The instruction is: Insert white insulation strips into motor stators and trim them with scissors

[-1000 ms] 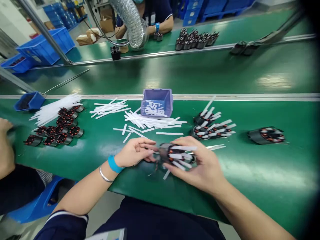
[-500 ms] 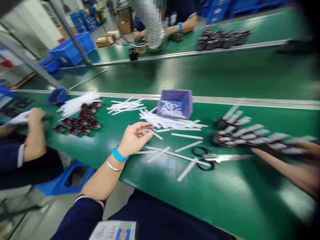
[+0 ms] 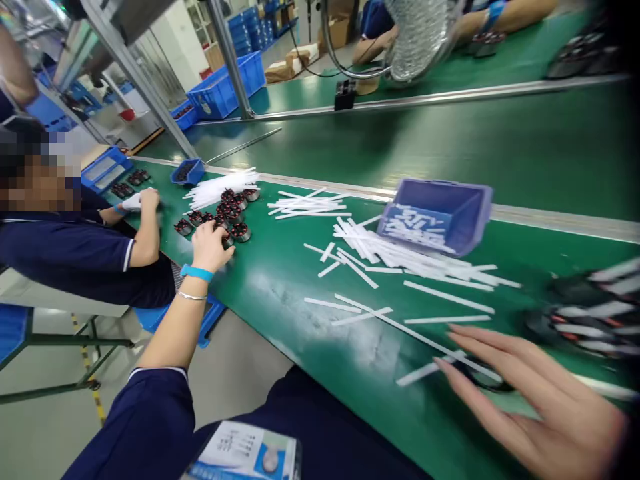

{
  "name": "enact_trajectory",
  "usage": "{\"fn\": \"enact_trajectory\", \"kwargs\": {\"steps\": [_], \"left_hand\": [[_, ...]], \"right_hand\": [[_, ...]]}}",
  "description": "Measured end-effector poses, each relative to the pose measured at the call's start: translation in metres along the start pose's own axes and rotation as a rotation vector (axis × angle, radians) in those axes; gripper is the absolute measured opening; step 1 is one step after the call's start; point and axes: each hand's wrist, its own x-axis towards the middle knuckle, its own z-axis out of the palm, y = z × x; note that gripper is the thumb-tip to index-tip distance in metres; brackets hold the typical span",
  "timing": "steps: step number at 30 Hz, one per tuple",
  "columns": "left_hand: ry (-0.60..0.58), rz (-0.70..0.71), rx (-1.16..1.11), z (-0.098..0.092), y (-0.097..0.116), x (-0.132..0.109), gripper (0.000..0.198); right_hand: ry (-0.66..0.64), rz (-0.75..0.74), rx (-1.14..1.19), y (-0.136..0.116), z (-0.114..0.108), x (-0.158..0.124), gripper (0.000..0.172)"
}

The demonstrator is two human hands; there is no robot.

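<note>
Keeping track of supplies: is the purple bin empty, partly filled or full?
Partly filled. In the purple bin, short white pieces cover part of the inside, while its right wall shows bare.

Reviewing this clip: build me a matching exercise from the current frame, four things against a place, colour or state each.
1. Left hand
2. Right hand
3. Purple bin
4. Wristband

A. Contains short white pieces
B. Bright blue
C. At the dark wound cores
D. Open, partly covering the scissors

Pairs: 1-C, 2-D, 3-A, 4-B
</note>
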Motion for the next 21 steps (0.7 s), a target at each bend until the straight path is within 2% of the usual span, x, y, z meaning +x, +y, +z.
{"fn": "enact_trajectory", "kwargs": {"steps": [2, 4, 6, 9, 11, 14, 17, 19, 21], "left_hand": [[-0.006, 0.051, 0.011, 0.000, 0.009, 0.006, 0.045], [-0.077, 0.087, 0.007, 0.002, 0.019, 0.013, 0.041], [-0.126, 0.087, 0.022, 0.006, 0.029, 0.019, 0.025], [-0.088, 0.110, -0.040, 0.009, 0.045, 0.018, 0.012], [-0.074, 0.182, -0.295, 0.008, 0.059, 0.009, 0.014], [-0.175, 0.213, -1.017, 0.001, 0.091, -0.009, 0.029], [-0.432, 0.029, -1.676, -0.007, 0.130, -0.021, 0.048], [-0.627, -0.093, -1.895, -0.012, 0.155, -0.025, 0.051], [-0.751, -0.160, -2.004, -0.014, 0.175, -0.027, 0.050]], "right_hand": [[-0.045, -0.188, -0.149, -0.007, 0.004, 0.015, 0.026], [-0.085, -0.272, -0.258, -0.009, 0.018, 0.037, 0.021], [-0.174, -0.265, -0.330, -0.007, 0.034, 0.060, 0.020], [-0.348, -0.156, -0.419, -0.009, 0.058, 0.091, 0.019], [-0.399, -0.151, -0.423, -0.014, 0.073, 0.107, 0.019], [-0.435, -0.156, -0.397, -0.022, 0.095, 0.127, 0.020], [-0.427, -0.118, -0.367, -0.025, 0.111, 0.139, 0.014], [-0.395, -0.098, -0.330, -0.024, 0.111, 0.140, 0.010], [-0.331, -0.074, -0.280, -0.021, 0.098, 0.133, 0.009]]}}
